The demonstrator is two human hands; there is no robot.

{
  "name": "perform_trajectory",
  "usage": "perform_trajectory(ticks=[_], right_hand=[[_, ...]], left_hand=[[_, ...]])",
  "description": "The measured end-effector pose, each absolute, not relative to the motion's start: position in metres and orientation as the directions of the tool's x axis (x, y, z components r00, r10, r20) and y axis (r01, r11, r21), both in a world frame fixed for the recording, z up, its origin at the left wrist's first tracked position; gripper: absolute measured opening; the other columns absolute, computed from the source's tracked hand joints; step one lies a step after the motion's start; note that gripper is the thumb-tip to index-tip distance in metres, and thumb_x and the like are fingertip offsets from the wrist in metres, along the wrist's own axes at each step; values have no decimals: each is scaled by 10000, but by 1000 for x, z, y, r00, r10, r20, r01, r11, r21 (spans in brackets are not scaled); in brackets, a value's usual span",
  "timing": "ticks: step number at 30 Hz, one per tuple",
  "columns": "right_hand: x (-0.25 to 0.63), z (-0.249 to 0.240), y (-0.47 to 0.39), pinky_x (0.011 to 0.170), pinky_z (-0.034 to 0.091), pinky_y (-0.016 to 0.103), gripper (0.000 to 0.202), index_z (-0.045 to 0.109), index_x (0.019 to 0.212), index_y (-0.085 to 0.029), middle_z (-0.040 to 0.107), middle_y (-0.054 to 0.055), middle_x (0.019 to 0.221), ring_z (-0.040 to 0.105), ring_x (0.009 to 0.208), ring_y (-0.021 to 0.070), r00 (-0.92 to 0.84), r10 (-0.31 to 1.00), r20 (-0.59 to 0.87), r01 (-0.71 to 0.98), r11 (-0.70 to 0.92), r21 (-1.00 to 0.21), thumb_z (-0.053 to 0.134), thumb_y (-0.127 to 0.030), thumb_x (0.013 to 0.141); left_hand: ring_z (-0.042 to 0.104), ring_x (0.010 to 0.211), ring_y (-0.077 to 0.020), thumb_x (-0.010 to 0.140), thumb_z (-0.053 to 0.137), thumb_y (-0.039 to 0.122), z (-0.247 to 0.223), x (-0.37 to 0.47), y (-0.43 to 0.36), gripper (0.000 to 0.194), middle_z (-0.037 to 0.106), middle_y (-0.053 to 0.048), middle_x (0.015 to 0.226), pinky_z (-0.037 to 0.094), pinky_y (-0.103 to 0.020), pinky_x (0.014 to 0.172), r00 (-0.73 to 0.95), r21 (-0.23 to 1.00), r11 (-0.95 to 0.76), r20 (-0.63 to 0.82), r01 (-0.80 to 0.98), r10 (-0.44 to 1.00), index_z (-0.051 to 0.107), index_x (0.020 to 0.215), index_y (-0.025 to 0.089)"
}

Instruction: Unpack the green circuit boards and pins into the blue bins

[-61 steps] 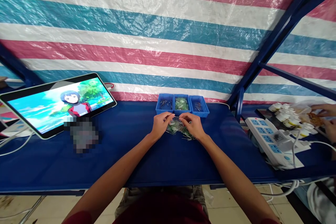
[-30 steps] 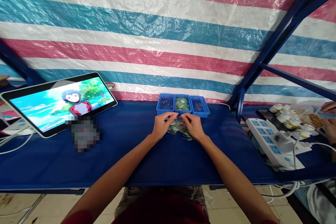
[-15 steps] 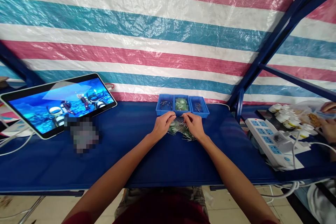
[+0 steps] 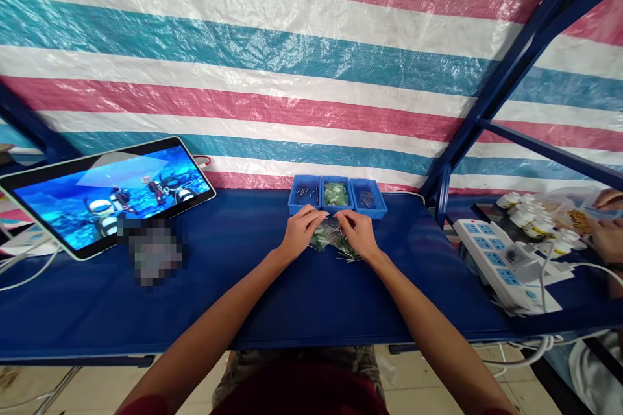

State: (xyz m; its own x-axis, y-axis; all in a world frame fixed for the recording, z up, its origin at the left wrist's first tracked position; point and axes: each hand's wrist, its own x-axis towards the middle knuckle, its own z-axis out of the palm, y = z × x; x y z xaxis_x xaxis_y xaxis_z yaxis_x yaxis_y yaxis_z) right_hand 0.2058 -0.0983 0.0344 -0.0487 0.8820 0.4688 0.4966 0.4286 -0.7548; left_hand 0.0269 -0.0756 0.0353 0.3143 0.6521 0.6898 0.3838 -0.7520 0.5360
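Observation:
Side by side stand a left blue bin [image 4: 304, 194] with thin metal pieces, a middle bin [image 4: 335, 194] with green-and-clear pieces, and a right bin [image 4: 368, 198] with a few dark thin pieces. Just in front, a pile of green and metallic small pieces [image 4: 335, 238] lies on the blue table. At the pile's left edge is my left hand [image 4: 302, 231], its thumb and fingertips pinched together. My right hand [image 4: 357, 232] is over the pile's right side, fingers curled in and pinched. Whatever either hand holds is too small to make out.
A tablet [image 4: 111, 194] showing divers leans at the left, near a blurred patch [image 4: 156, 251]. A white power strip [image 4: 501, 266], white bottles [image 4: 538, 224] and another person's hand [image 4: 608, 240] are at the right, by a blue frame post [image 4: 487, 97].
My left fingertips have shifted slightly, and my right fingertips have moved a little to the left. The bins and the pile look the same.

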Motion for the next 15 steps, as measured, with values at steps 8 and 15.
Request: perform_trajectory(ticks=[8, 15], right_hand=[[206, 32, -98, 550, 409, 243, 336, 676, 798, -170, 632, 16, 648, 539, 546, 134, -125, 878, 462, 484, 461, -744, 472, -414, 907], [202, 29, -98, 530, 428, 239, 261, 686, 862, -171, 661, 28, 683, 550, 544, 132, -183, 880, 438, 431, 472, -769, 580, -409, 840]], left_hand=[[500, 464, -92, 911, 526, 377, 29, 29, -76, 292, 624, 3, 609, 432, -205, 504, 187, 726, -620, 592, 298, 783, 703, 1017, 170], [459, 365, -61, 855, 606, 363, 26, 33, -77, 260, 641, 14, 594, 395, -183, 409, 101, 860, -492, 482, 133, 870, 687, 1001, 164]])
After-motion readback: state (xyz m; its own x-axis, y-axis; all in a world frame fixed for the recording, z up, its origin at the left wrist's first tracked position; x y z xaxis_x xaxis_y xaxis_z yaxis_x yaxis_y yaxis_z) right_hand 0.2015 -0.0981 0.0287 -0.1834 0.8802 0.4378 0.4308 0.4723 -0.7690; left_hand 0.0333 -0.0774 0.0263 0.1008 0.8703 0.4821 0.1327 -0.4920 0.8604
